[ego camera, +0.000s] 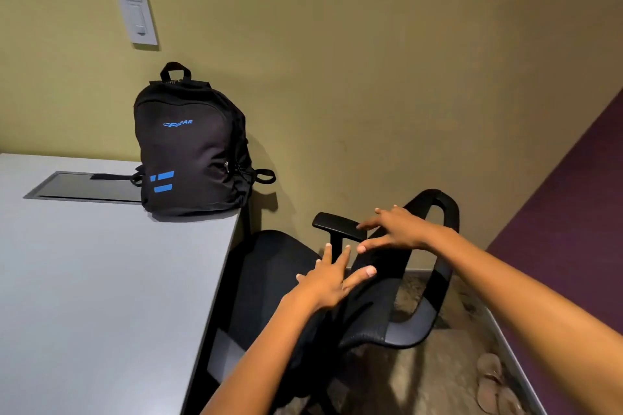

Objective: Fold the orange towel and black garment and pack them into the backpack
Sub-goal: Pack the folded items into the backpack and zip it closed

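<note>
Both hands are held out over a black chair (279, 280), fingers spread and grasping nothing: the left hand (328, 280) above the seat, the right hand (396, 229) beside the armrest (337, 224). Whether either touches the chair cannot be told. The chair's base is hidden. The backpack (188, 145) is stood upright, zipped, at the table (101, 280) corner against the wall. Sandals (492, 384) are dimly seen on the floor.
</note>
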Tool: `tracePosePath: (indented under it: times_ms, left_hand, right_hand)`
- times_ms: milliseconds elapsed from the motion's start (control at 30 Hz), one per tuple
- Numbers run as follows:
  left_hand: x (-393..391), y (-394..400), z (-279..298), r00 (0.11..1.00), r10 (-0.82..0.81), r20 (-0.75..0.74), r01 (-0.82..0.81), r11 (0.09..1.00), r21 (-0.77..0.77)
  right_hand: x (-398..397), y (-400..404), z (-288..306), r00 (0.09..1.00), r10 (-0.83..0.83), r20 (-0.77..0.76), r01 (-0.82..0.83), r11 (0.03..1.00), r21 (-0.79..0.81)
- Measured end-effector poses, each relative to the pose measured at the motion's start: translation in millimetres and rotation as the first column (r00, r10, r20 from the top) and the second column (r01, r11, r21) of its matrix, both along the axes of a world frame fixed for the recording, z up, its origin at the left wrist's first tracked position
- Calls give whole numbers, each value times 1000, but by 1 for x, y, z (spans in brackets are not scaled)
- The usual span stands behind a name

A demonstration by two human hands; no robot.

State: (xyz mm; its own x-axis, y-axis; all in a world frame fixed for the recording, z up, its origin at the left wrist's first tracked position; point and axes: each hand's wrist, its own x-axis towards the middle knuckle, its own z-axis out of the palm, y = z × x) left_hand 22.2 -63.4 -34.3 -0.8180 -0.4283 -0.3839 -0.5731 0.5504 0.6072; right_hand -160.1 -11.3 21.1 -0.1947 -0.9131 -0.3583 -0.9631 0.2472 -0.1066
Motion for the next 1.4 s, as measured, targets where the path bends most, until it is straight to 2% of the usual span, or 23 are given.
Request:
tracePosePath:
  times_ms: [133, 267, 400, 500, 667, 733, 833, 900, 967, 1233, 1400]
  left_hand:
    - [-23, 20, -3, 998, -30, -49, 34, 997, 73]
    - [-46, 38, -3, 991, -121, -56, 127, 986, 112]
    - [-67, 42, -9, 991, -58, -118, 71, 991, 110]
    - [-83, 51, -8, 993, -5, -118, 15, 996, 83]
    - [-122, 68, -11, 997, 66, 39, -69, 995, 68]
    - [-130, 75, -10, 986, 129, 105, -132, 991, 26]
    - [-145, 100, -11, 940, 263, 219, -240, 962, -127]
    - [-154, 114, -14, 902, 349, 252, -299, 929, -217]
    - [-160, 123, -15, 869, 419, 265, -360, 901, -244]
    - [-174, 155, -13, 812, 529, 247, -489, 848, -205]
    - [-177, 184, -15, 807, 533, 252, -501, 846, -186]
  right_hand:
    - [-17, 33, 6, 998, -24, 52, 22, 999, 43]
    - [-41, 61, 7, 989, -73, 126, 36, 962, 271]
    - [-79, 71, -10, 994, 104, 11, -101, 931, 349]
    - [-110, 70, -23, 968, 252, 8, -241, 916, 320]
    - [-152, 52, -41, 879, 466, 97, -476, 858, 190]
    - [-161, 48, -48, 824, 563, 65, -567, 814, 126]
    - [-175, 55, -57, 717, 696, -37, -695, 718, 38]
    - [-181, 57, -62, 676, 734, -59, -736, 676, -20]
    - [-184, 58, -66, 641, 764, -81, -768, 637, -66]
    - [-190, 78, -73, 631, 768, -115, -775, 615, -147]
    - [-194, 99, -76, 625, 774, -101, -778, 607, -162]
